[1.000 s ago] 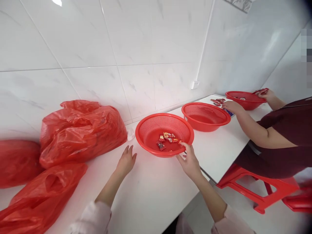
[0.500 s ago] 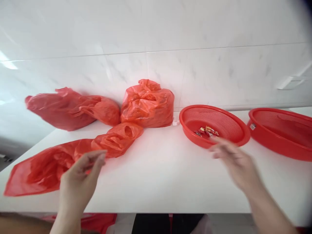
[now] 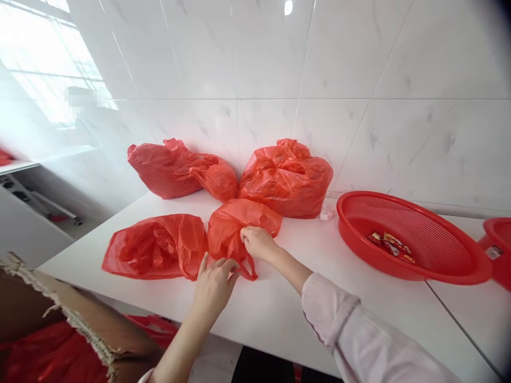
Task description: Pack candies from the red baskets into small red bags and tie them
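A red plastic bag [image 3: 223, 229] lies on the white table [image 3: 287, 303] in front of me. My right hand [image 3: 257, 242] is closed, pinching the bag's handle near its mouth. My left hand [image 3: 213, 279] grips the same bag's lower handle with its fingers curled around the plastic. To the left of this bag lies a second flat red bag [image 3: 155, 247]. To the right stands a red mesh basket [image 3: 419, 260] with several wrapped candies [image 3: 389, 244] in it.
Two fuller red bags, one at the back left [image 3: 175, 167] and one at the back middle [image 3: 287, 178], rest against the tiled wall. Another red basket [image 3: 499, 247] shows at the right edge. A torn cardboard box [image 3: 48, 319] with red contents sits below the table's left edge.
The view has swung left, away from the baskets and the other person. Both my hands have left the basket and come together on the nearest red bag, closing on its handles.
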Tool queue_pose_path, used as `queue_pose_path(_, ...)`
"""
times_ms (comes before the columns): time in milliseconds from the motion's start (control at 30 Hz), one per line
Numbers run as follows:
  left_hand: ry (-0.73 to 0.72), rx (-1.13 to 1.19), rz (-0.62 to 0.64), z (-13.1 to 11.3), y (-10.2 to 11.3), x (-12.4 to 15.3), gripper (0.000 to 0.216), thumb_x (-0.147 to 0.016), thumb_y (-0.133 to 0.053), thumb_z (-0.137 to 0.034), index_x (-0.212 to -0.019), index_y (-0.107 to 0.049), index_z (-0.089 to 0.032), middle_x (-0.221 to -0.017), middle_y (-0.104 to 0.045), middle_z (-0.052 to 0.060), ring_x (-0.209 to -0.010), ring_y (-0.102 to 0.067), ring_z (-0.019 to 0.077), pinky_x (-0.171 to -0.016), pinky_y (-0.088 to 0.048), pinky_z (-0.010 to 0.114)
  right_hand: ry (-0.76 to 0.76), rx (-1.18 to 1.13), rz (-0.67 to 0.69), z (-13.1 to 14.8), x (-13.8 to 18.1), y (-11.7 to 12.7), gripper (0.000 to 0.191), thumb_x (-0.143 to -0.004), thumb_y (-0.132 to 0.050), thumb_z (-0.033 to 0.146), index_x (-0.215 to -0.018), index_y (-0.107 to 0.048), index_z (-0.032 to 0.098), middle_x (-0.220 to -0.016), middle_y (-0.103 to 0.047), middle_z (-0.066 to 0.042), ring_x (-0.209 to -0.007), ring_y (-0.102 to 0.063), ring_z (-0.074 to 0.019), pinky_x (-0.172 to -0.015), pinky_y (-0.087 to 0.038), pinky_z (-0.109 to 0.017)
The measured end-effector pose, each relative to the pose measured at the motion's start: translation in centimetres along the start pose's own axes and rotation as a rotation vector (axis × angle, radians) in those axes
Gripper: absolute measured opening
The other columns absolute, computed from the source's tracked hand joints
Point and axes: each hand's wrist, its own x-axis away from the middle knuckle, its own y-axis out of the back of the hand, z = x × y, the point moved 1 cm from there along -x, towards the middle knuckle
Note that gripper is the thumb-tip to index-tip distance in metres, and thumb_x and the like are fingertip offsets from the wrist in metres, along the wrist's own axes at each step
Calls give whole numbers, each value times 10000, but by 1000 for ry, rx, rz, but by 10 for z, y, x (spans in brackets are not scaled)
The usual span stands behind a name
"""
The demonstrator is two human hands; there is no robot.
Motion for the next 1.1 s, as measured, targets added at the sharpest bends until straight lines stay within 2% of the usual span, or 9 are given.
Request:
queue_pose_path(167,133,92,-121,14,-1,-12,228,-938,-426,-329,-978,-619,-214,-994,-660,63,-909,-647,208,-875,-505,381,-175,-14,-29,-13,-23,-25,318,-863,-566,383,-1101,-605,175,-1072,-681,-130,-1002,-623,-272,-801,-455,-364)
queue_pose_path(333,219,47,-164,27,-10,-50,363,-947,-358,-231,-1239,-570,-194,-1432,-449,135,-1306,-440,290,-1032,-408,446,-175,-127,-30,-12,-9,-32,236,-783,-635,241,-1018,-617,244,-872,-706,-15,-842,-659,-212,-756,-476,-330)
queue_pose_path(500,261,18,-12,38,-33,-79,498,-839,-418,-56,-1308,-552,-153,-1478,-444,159,-1370,-369,391,-1046,-363,580,-131,-294,-238,-14,42,25,194,-870,-539,286,-1059,-567,254,-1034,-673,-17,-990,-629,-178,-881,-470,-325)
queue_pose_path(667,293,21,-23,39,-42,-89,466,-869,-390,-90,-1309,-541,-84,-1446,-450,244,-1356,-377,433,-1036,-321,651,-276,-958,-516,-42,127,87,275,-822,-669,353,-1065,-589,252,-1012,-669,-29,-902,-639,-171,-777,-502,-277)
queue_pose_path(767,246,75,-80,16,-39,-80,500,-961,-321,-273,-1428,-400,-115,-1476,-412,227,-1362,-400,358,-1029,-397,552,-354,-1132,-619,-59,166,98,330,-768,-736,299,-1072,-612,264,-1025,-678,-18,-892,-639,-155,-754,-502,-245)
queue_pose_path(867,31,133,-154,-25,-41,-55,548,-967,-335,-423,-1475,-332,-219,-1552,-322,128,-1414,-331,269,-1090,-369,456,-361,-1240,-676,-65,188,94,396,-745,-740,248,-1115,-606,295,-1068,-687,-7,-890,-650,-154,-749,-513,-254)
queue_pose_path(967,-262,20,18,-55,-55,-32,527,-890,-496,-478,-1389,-488,-307,-1512,-415,76,-1423,-311,300,-1147,-246,530,-338,-1263,-775,-66,201,86,423,-743,-717,255,-1143,-592,316,-1106,-694,-3,-906,-668,-175,-764,-534,-296)
queue_pose_path(1033,-200,-139,216,-52,-62,-31,500,-809,-603,-471,-1284,-600,-315,-1423,-529,94,-1377,-378,365,-1121,-203,629,-354,-1203,-845,-69,215,88,421,-754,-692,287,-1160,-581,312,-1104,-704,-15,-906,-684,-206,-772,-551,-349)
queue_pose_path(1100,-43,-240,268,-31,-60,-44,434,-782,-624,-374,-1190,-667,-234,-1315,-608,167,-1281,-466,453,-1025,-201,754,-375,-1114,-946,-79,239,104,417,-762,-664,304,-1170,-579,301,-1091,-713,-33,-899,-697,-234,-769,-562,-399)
